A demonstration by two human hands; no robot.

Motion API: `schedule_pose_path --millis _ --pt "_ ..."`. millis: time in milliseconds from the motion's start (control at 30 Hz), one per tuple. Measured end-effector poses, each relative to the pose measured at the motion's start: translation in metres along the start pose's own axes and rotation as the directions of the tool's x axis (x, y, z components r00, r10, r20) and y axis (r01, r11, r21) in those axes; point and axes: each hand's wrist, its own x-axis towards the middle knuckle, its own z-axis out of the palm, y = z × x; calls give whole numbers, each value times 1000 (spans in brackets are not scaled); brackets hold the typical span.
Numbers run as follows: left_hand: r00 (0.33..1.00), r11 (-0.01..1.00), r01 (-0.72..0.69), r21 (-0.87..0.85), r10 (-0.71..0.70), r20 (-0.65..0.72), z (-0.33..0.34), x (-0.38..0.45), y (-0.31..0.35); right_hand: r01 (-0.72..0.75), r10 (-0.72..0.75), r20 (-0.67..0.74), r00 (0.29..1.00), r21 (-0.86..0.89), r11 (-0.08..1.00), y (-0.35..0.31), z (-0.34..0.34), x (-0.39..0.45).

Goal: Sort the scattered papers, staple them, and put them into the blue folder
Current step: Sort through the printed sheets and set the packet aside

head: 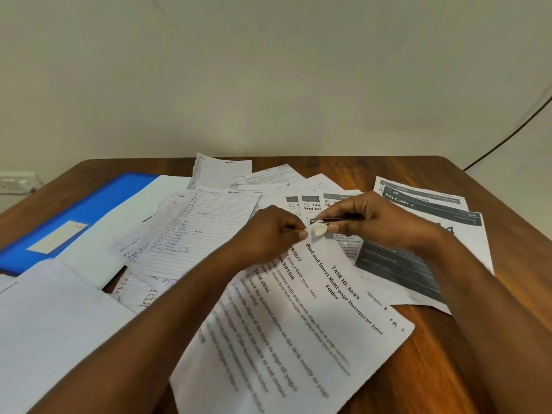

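Looking down at the wooden worktop, we see bare wood along its right side and near right corner; the far edge meets a pale wall, and a dark cable drops behind the far right corner. Scattered papers cover the middle and left. The blue folder lies at the left, near the far left edge, with a pale label on its cover and a white sheet overlapping its right side. A ruled pad sits at the near left.

We note a printed sheet headed "TASK ID: 3649", lying askew in the near centre, its lower corner close to the near edge. Dark-printed ticket pages lie to the right, partly under it.

Our left hand pinches the top corner of the printed sheet, fingers curled. Our right hand grips a slim dark tool, seemingly a stapler, at that same corner, which is folded over. Both hands almost touch.
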Motion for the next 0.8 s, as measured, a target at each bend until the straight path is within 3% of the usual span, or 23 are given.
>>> schedule_pose_path --millis 233,467,800 --pt "997 959 -52 277 34 69 -10 8 13 -187 170 89 981 241 952 9 -2 -11" --pt "999 973 -4 230 -8 49 4 4 4 -360 271 258 927 419 834 21 7 -13" --pt "998 983 29 179 -37 42 10 6 -3 -390 314 232 920 500 773 27 15 -10"
